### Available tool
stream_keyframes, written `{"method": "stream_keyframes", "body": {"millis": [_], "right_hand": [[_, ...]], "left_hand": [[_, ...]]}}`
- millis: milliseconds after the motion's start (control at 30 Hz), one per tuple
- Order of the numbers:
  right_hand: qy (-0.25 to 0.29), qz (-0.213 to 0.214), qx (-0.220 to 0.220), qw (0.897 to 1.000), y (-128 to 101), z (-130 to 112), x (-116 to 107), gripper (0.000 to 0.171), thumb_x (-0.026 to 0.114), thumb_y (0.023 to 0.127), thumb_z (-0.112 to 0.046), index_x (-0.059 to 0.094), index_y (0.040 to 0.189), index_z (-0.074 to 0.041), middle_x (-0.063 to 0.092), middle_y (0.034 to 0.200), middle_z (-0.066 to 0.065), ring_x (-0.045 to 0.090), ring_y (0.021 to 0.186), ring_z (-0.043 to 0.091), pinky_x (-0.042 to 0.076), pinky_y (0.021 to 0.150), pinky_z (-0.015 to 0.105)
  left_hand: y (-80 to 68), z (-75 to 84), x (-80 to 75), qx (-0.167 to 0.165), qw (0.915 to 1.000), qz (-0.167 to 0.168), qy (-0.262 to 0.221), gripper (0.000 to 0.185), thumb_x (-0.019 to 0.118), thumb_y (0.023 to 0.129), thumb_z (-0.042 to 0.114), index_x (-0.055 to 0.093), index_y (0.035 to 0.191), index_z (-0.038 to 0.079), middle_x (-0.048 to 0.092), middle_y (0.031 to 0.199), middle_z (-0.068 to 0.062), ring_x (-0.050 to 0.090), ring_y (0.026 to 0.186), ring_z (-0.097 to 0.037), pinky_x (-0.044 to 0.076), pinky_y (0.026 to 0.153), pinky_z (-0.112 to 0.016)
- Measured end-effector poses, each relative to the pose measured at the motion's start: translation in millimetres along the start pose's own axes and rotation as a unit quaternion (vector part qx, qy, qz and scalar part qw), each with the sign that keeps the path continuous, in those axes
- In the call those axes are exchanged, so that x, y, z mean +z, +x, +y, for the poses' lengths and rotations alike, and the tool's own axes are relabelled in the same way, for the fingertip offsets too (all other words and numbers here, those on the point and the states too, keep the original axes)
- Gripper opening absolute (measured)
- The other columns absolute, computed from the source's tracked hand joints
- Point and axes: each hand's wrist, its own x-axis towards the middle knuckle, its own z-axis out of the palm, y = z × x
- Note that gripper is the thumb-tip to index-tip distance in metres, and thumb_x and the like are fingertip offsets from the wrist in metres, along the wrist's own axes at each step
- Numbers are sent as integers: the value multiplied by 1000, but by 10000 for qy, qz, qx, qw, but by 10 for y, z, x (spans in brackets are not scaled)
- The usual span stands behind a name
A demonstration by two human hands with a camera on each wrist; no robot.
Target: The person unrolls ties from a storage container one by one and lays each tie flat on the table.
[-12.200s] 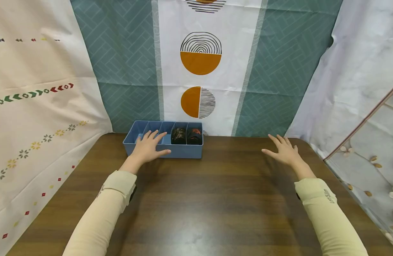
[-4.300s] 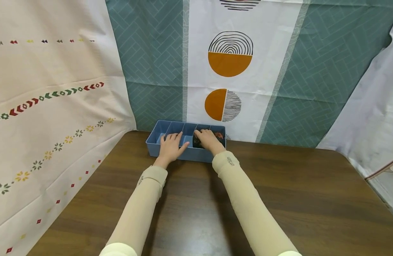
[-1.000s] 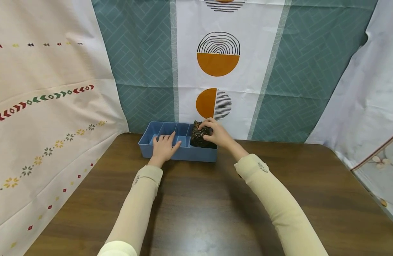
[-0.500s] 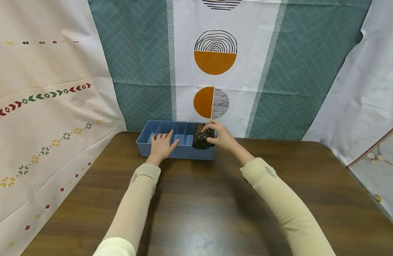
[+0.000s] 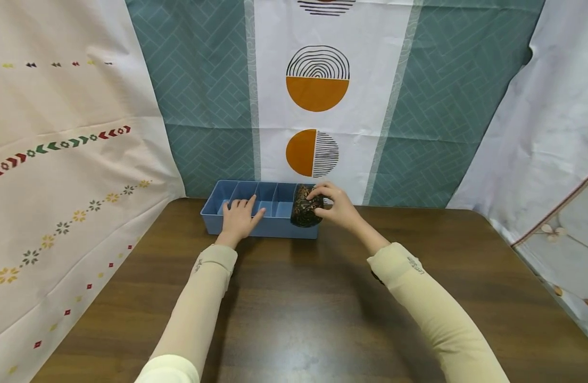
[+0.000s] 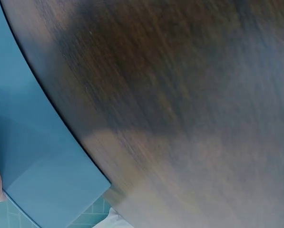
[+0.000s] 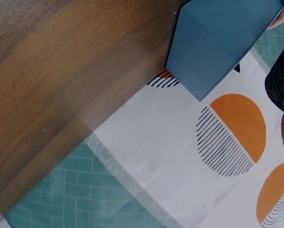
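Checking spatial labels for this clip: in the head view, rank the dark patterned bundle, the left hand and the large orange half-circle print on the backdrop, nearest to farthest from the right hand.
1. Dark patterned bundle: held in the right hand's fingers, over the blue tray's right end.
2. Left hand: to the left, resting on the tray's front wall.
3. Large orange half-circle print: high on the backdrop, above.

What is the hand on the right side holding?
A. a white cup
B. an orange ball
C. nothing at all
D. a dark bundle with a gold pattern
D: the right hand grips a dark patterned bundle over the right end of the blue divided tray, while the left hand rests on the tray's front wall.
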Motion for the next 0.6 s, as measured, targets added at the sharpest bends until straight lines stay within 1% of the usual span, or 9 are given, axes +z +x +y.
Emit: {"method": "stream_keyframes", "body": {"millis": [133,300,433,600], "right_hand": [[41,2,-52,10000,-73,-42,-20,27,61,81,4,66,105,-5,53,124,15,48,120,31,41,103,51],[87,39,-28,10000,-153,-88,-43,27,61,80,5,66,104,-5,53,126,18,47,121,33,41,101,54],[7,14,-59,10000,-200,-92,-43,27,61,79,4,67,104,-5,54,125,18,48,121,33,42,99,53],[-73,0,-55,10000,-301,-77,-49,28,61,78,5,67,104,-6,55,123,17,49,120,33,42,100,52]], "left_hand": [[-2,-11,-13,29,10000,-4,-65,67,35,97,54,32,148,10,46,139,-20,38,129,-40,19,107,-64],[22,-30,-27,94,9995,-61,-282,69,36,97,55,30,148,10,41,142,-20,31,133,-40,17,108,-64],[29,-31,-50,62,9988,21,-475,66,40,96,53,32,148,11,39,143,-19,28,135,-40,19,108,-64],[-8,33,-68,104,9978,142,-641,60,44,97,47,36,145,12,38,144,-20,28,135,-42,19,107,-68]]}}
